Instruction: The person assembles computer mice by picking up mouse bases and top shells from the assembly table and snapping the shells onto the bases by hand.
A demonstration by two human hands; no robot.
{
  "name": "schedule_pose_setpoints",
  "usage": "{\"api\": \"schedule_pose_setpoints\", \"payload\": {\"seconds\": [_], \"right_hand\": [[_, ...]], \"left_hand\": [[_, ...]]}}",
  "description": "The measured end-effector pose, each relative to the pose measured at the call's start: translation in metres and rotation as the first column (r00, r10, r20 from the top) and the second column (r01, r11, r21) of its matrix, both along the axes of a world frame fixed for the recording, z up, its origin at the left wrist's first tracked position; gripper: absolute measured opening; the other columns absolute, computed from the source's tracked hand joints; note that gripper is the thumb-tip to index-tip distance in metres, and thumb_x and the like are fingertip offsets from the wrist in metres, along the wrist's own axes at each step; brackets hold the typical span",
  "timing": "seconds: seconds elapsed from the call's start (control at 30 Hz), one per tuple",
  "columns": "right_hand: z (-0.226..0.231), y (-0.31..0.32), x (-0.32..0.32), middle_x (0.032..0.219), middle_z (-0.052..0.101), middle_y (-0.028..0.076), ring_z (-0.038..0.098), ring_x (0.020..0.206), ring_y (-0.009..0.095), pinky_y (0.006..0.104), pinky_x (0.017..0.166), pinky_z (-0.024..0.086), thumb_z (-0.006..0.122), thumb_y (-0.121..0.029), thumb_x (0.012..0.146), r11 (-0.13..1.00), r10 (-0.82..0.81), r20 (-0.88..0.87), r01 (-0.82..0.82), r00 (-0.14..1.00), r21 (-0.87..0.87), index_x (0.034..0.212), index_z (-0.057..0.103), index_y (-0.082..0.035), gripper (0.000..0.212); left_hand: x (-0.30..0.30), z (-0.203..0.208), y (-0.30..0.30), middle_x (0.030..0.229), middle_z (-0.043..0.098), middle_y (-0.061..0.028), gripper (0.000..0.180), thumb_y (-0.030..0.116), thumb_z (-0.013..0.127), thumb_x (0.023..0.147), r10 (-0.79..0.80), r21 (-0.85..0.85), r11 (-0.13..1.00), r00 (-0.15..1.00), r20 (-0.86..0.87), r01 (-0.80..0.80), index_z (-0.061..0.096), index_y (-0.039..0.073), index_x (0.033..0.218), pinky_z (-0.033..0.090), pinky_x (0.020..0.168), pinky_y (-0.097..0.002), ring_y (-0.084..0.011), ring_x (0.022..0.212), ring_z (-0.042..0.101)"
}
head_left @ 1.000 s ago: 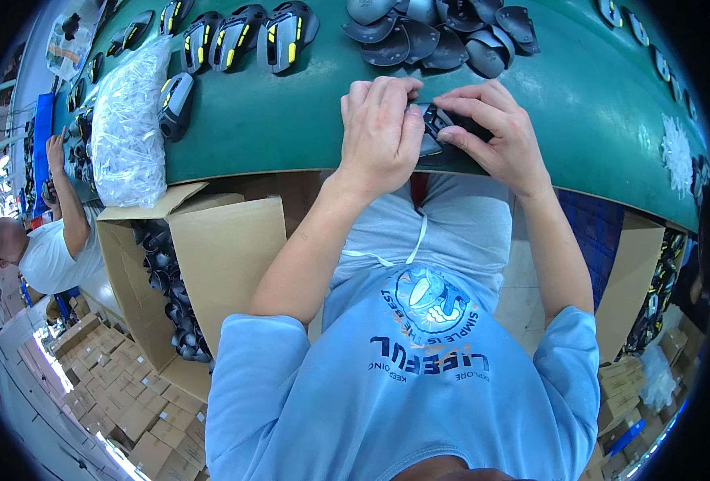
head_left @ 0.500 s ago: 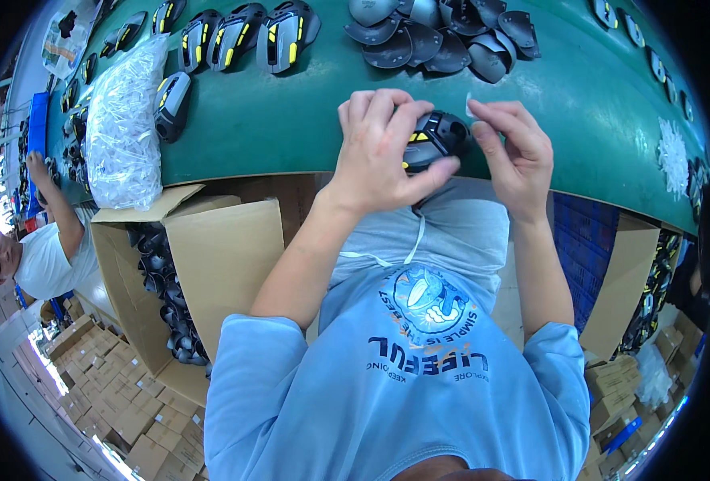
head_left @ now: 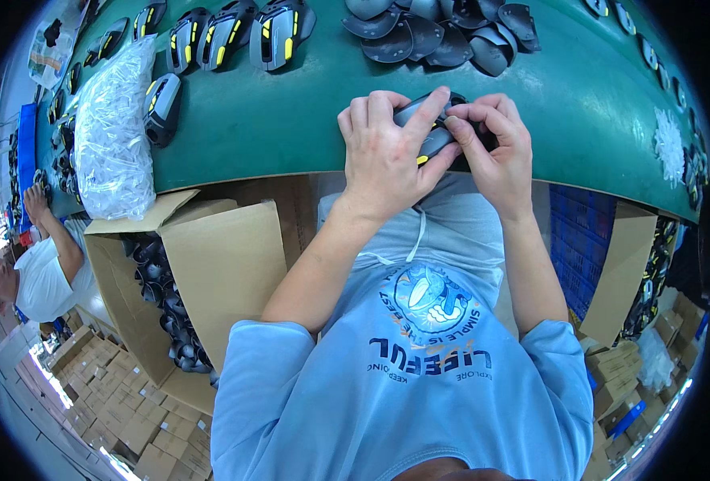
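Observation:
At the table's near edge, my left hand [head_left: 388, 152] is closed around a grey and black computer mouse [head_left: 436, 143] with yellow accents. Its index finger lies stretched across the top and its thumb presses the near side. My right hand [head_left: 495, 148] meets the mouse from the right, thumb and fingertips pinched together against its upper surface. Whatever those fingertips hold is hidden. Behind the hands lies a pile of dark curved shells [head_left: 451, 48]. Similar mice [head_left: 273, 36] stand in a row at the far left, and one more mouse [head_left: 162, 108] sits nearer.
A clear bag of small plastic pieces [head_left: 116, 136] lies on the green table [head_left: 242, 132] at left. Small clear pieces [head_left: 669, 144] are heaped at right. Open cardboard boxes [head_left: 226, 256] flank my lap below the edge. A co-worker [head_left: 46, 268] sits at far left.
My right hand has moved left onto the mouse; the small clear piece it pinched is out of sight. My left index finger now reaches across the mouse's top. The view has shifted slightly.

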State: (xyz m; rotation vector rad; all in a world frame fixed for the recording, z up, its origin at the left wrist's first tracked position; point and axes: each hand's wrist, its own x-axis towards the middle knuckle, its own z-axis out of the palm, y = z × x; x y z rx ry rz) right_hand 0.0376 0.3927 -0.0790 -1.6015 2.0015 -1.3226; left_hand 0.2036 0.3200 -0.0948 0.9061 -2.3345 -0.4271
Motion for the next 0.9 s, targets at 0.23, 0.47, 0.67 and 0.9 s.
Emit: {"api": "schedule_pose_setpoints", "payload": {"seconds": [0.23,0.47,0.67,0.9], "right_hand": [[0.007,0.017,0.003,0.099,0.066,0.007,0.06,0.088,0.024,0.036,0.075,0.05,0.082,-0.011,0.085,0.998,0.049,-0.167,-0.055,0.985,-0.035,0.116,0.082,-0.013,0.031],[-0.001,0.027,-0.008,0.111,0.063,0.009,0.057,0.088,0.026,0.0376,0.077,0.051,0.078,-0.009,0.085,0.977,0.213,-0.316,-0.202,0.925,0.066,0.139,0.071,-0.018,0.055],[0.001,0.028,-0.011,0.099,0.062,0.008,0.058,0.085,0.027,0.0407,0.076,0.051,0.074,-0.007,0.081,0.966,0.255,-0.338,-0.254,0.906,0.049,0.143,0.067,-0.016,0.063],[-0.001,0.028,-0.013,0.091,0.063,0.006,0.062,0.085,0.027,0.0418,0.074,0.05,0.072,-0.009,0.076,0.958,0.285,-0.424,-0.275,0.86,0.087,0.147,0.062,-0.016,0.072]], "left_hand": [[0.003,0.0,-0.001,0.117,0.057,-0.0112,0.071,0.04,0.085,0.077,-0.026,-0.013,1.0,0.999,0.025,0.027,0.066,0.023,0.143,0.039,0.094,-0.0456,-0.0298,0.107,0.049],[0.005,0.006,-0.008,0.121,0.059,-0.0128,0.07,0.032,0.086,0.075,-0.105,-0.012,0.994,0.993,0.055,0.106,0.067,0.015,0.14,0.043,0.091,-0.0452,-0.0321,0.109,0.054],[0.0,0.007,-0.011,0.124,0.065,-0.0075,0.063,0.031,0.086,0.074,-0.111,-0.054,0.992,0.994,0.005,0.111,0.07,0.013,0.132,0.044,0.093,-0.0437,-0.0301,0.11,0.057],[0.003,0.012,-0.018,0.126,0.07,-0.0076,0.062,0.03,0.086,0.072,-0.177,-0.091,0.979,0.983,0.051,0.181,0.07,0.008,0.129,0.045,0.098,-0.0454,-0.033,0.116,0.058]]}}
